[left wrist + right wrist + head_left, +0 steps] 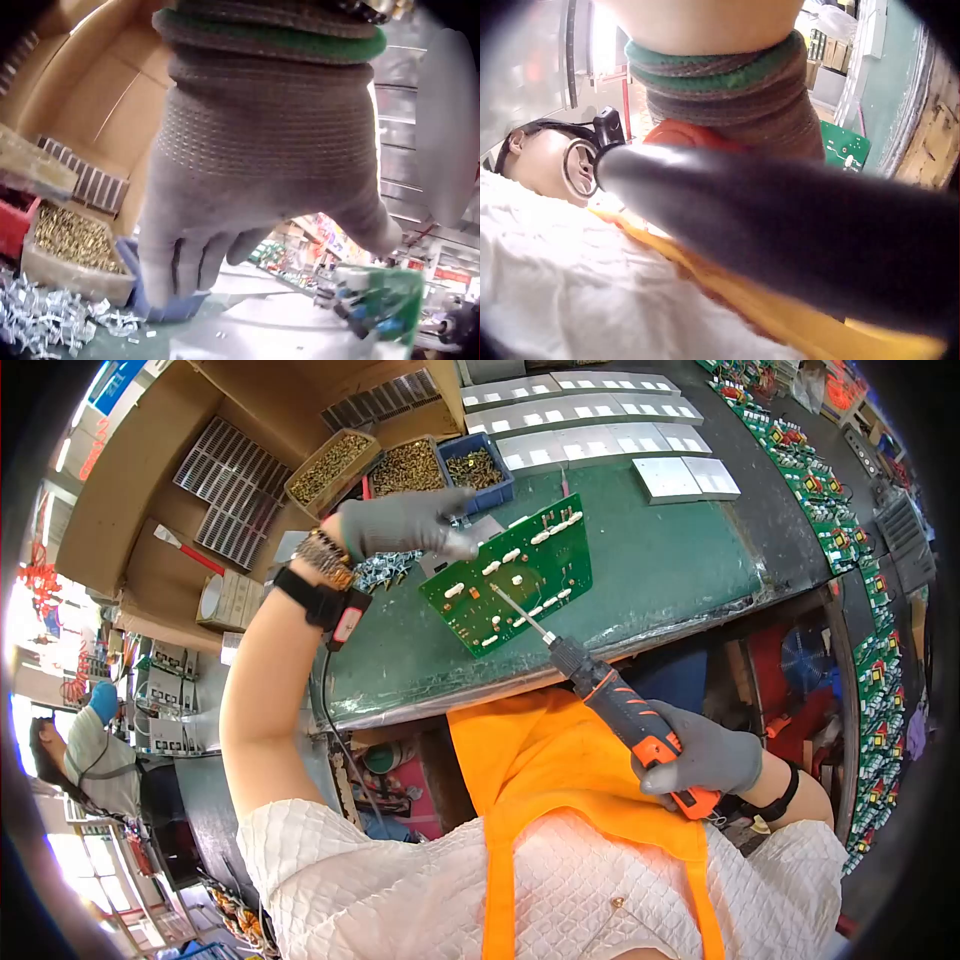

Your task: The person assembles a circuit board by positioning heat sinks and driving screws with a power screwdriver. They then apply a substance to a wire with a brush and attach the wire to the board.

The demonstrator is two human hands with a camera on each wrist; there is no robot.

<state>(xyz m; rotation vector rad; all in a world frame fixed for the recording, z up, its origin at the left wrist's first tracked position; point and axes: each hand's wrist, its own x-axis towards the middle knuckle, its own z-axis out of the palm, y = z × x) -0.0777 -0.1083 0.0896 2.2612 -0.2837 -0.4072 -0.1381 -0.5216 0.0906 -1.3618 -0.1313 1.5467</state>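
Note:
My right hand (705, 755), in a grey glove, grips an orange and black electric screwdriver (600, 690). Its long bit overlaps the face of a green circuit board (550, 565), which is tilted over the bench with white connectors showing. My gloved left hand (405, 522) is at the board's upper left, fingers stretched out and thumb spread toward its edge. In the left wrist view those fingers look straight, with the board (401, 300) beyond the thumb and a pale metal plate (255, 326) below. In the right wrist view a dark tool body blocks most of the hand.
Boxes of brass-coloured screws (405, 468) and a blue bin (478, 472) stand behind my left hand, beside loose silver clips (385, 570). A large cardboard box (130, 520) is at left. Metal plates (580, 410) line the back; populated boards (815, 500) run along the right.

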